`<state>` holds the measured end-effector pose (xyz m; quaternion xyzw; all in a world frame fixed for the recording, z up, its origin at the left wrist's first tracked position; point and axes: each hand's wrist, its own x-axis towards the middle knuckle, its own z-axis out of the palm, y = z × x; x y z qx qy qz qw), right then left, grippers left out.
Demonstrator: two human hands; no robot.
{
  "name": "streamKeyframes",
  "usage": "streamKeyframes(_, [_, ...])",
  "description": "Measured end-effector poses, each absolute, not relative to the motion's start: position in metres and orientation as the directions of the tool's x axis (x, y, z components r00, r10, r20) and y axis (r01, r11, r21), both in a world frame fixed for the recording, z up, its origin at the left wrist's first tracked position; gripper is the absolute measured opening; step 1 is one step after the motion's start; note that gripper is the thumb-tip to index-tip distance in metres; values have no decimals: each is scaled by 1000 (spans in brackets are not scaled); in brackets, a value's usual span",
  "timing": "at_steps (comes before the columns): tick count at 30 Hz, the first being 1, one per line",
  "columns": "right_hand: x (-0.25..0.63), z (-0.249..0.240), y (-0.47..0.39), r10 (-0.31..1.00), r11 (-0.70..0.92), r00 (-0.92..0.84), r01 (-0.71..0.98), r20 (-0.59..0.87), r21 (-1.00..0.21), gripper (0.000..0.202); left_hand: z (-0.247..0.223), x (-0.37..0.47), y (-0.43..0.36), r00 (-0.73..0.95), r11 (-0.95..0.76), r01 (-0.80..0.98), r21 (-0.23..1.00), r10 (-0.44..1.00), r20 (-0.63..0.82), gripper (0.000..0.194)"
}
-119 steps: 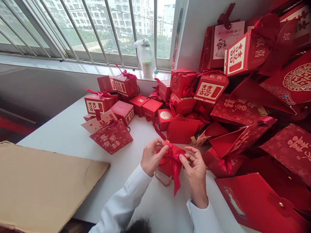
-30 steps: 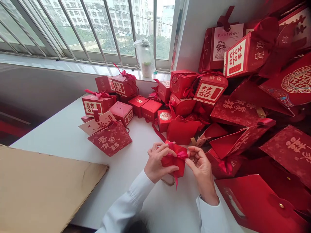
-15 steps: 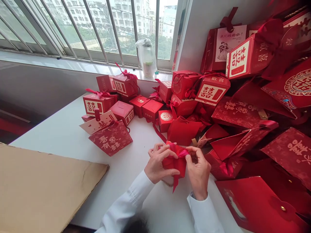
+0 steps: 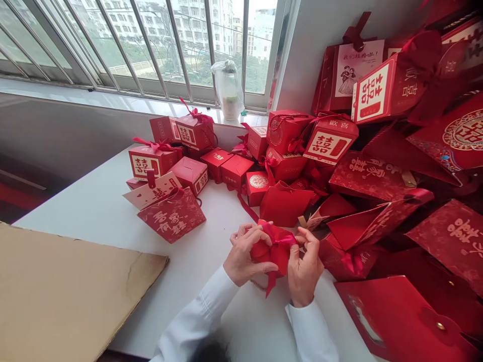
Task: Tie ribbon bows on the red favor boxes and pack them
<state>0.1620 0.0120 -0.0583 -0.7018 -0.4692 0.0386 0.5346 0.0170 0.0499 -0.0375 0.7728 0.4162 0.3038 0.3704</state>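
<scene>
A small red gift box sits on the white table in front of me, with a shiny pinkish-red ribbon tied across its top. My left hand wraps the box's left side, its index finger and thumb curled round the ribbon loop and the box. On the other side, my right hand has its fingertips closed at the right end of the ribbon bow, against the box. One ribbon tail hangs down the front, below my left thumb. The undersides of the fingers are partly hidden.
Red wedding boxes and bags are piled along the right side. More boxes stand at the back left. A cardboard sheet covers the left front corner. A bagged cup stands on the windowsill.
My right hand has shifted slightly left and down, closer to the box's side. The bow now lies more stretched out to the right. My left hand has barely moved.
</scene>
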Motion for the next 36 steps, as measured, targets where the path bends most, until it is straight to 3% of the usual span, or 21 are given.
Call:
streamKeyframes(8, [158, -62, 10, 634, 25, 537, 705, 556, -709, 30, -39, 17, 48, 433, -357, 410, 840, 886, 165, 61])
streamKeyframes(15, [165, -76, 11, 613, 26, 449, 811, 650, -585, 24, -41, 16, 48, 427, -413, 395, 821, 874, 234, 59])
streamKeyframes(19, [169, -74, 10, 638, 26, 425, 822, 642, -569, 26, -39, 16, 48, 437, -464, 431, 774, 858, 271, 49])
streamKeyframes(25, [167, -61, 6, 701, -7, 475, 751, 532, -660, 28, -36, 11, 52, 404, -588, 407, 699, 802, 439, 12])
streamKeyframes(31, [171, -51, 4, 812, -7, 481, 575, 331, -818, 25, -37, 2, 53, 389, -714, 398, 577, 700, 598, 13])
streamKeyframes(36, [172, -45, 1, 851, -2, 463, 473, 247, -881, 27, -29, 5, 55, 339, -654, 358, 666, 756, 560, 16])
